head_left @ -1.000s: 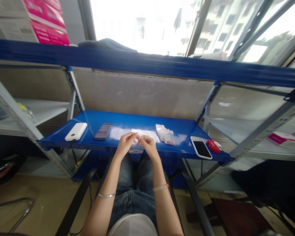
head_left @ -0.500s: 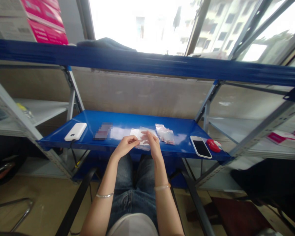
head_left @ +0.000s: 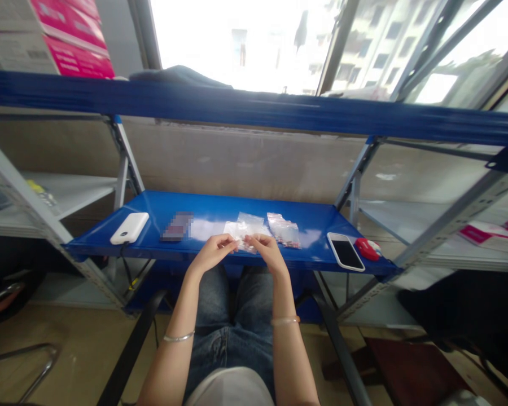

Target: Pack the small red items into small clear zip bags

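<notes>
A small clear plastic bag point(head_left: 250, 223) lies between my two hands at the front of the blue shelf. My left hand point(head_left: 217, 249) is closed in a pinch at the bag's lower left side. Thumb and fingers of my right hand point(head_left: 267, 248) pinch its lower right side. Under and beside it are white, paper-like pieces point(head_left: 230, 227), too blurred to name. Just right of my right hand, several clear bags with reddish contents point(head_left: 284, 230) lie in an overlapping pile.
The blue shelf point(head_left: 214, 198) holds a white power bank point(head_left: 130, 228) with a cable at left and a pixelated dark item point(head_left: 178, 226) beside it. At right lie a white-framed phone point(head_left: 346, 251) and a red-and-white object point(head_left: 367, 248). A blue beam point(head_left: 254, 107) crosses above.
My right hand has lowered and its raised fingers have come down into a pinch at the bag. The bag now shows more fully above my fingers. My left hand stays nearly in place.
</notes>
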Motion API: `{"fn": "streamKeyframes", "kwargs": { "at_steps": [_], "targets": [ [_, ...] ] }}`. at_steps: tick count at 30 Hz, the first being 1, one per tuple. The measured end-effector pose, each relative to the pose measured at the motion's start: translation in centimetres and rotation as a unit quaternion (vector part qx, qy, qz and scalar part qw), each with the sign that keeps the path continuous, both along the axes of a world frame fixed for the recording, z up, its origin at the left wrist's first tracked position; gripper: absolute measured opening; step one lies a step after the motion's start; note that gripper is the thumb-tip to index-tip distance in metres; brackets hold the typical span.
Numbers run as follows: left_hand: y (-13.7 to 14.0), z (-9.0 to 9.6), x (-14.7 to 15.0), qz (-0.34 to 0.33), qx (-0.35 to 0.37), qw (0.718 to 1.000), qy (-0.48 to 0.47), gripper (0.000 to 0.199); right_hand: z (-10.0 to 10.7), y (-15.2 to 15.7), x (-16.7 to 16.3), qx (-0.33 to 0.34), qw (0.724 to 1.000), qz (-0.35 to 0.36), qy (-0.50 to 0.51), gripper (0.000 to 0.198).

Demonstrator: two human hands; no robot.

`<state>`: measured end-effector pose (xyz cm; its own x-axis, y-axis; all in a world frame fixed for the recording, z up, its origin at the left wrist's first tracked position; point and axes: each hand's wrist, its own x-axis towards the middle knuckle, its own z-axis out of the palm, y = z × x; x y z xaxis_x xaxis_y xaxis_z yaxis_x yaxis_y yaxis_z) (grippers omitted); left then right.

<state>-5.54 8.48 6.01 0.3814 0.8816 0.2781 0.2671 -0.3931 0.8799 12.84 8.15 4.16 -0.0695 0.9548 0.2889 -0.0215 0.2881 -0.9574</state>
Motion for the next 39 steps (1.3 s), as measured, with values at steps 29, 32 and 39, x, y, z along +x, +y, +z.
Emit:
{"fn": "streamKeyframes", "kwargs": {
  "at_steps": [29,32,39],
  "targets": [
    [0.4,0.2,-0.2,0.131,0.040,0.989,-0.059,0.019,0.5,-0.4,1.7,-0.005,1.000,0.016,-0.023,0.016],
    [0.3,0.2,-0.2,0.117,0.031,0.991,-0.057,0.021,0.5,-0.5,1.7,0.003,1.000,0.013,-0.022,0.015],
    [-0.2,0.4,-0.1,0.066,0.048,0.996,-0.023,0.020,0.4,-0.6,1.8,0.005,1.000,0.001,-0.020,0.016]
  ]
}}
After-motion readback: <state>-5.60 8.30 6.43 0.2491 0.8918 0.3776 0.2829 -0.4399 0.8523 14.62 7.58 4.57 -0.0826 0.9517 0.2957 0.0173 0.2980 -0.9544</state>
